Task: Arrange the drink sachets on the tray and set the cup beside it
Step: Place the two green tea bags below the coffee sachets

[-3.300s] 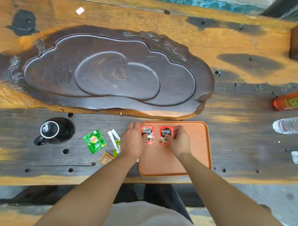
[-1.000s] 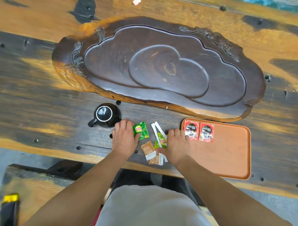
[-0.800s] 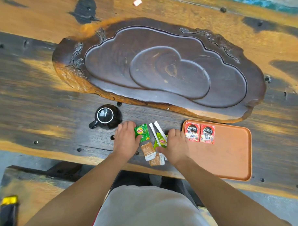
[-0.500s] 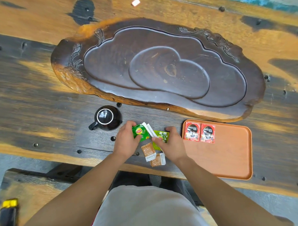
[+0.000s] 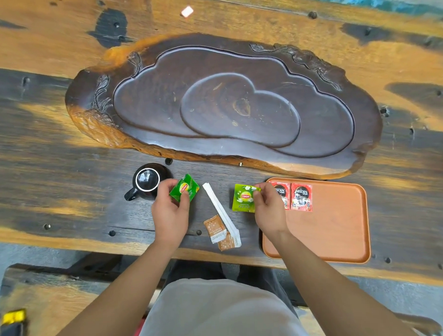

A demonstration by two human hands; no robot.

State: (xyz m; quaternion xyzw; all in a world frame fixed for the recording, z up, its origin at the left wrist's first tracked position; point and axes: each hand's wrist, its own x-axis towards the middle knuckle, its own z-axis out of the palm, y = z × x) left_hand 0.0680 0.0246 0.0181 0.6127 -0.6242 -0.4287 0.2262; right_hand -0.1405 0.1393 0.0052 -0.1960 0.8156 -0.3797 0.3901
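Each hand [image 5: 170, 215] [image 5: 269, 211] pinches a light, floppy green foil tea sachet [image 5: 184, 188] [image 5: 244, 198] by its edge; probably slippery, so grip corners.

a weathered wooden table [image 5: 51, 138], patched orange and dark grey and dotted with bolt holes, carries everything. a large carved dark wood slab [image 5: 223, 105] lies across its middle. on the near side an orange tray [image 5: 343, 229] sits just beside the slab's near edge. left of the tray lie two white stick sachets [image 5: 220, 213] and two brown sachets [image 5: 219, 233], overlapping. a black cup [image 5: 146, 180] stands further left. a small pale scrap [image 5: 187, 11] lies near the far edge.
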